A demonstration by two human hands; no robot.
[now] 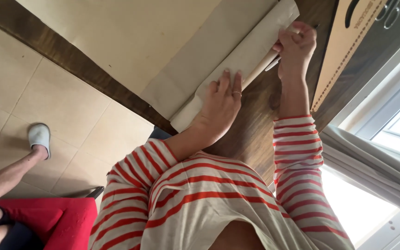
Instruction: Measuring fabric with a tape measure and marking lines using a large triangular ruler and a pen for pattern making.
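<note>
My left hand (221, 104) lies flat, fingers spread, on a folded beige paper sheet (244, 53) on a dark wooden table (255, 125); one finger wears a ring. My right hand (297, 46) is closed on a thin dark pen-like tool (272, 64) at the sheet's far right edge. A light wooden stick (260, 69) lies along that edge between the two hands, under the right hand's fingers. Both my sleeves are red-and-cream striped.
A larger tan paper sheet (130, 37) covers the table's left part. A brown cardboard piece with cut-outs (343, 51) stands to the right, beside a window (394, 134). Another person's leg in a white slipper (39, 135) and a red seat (56, 222) are on the tiled floor at left.
</note>
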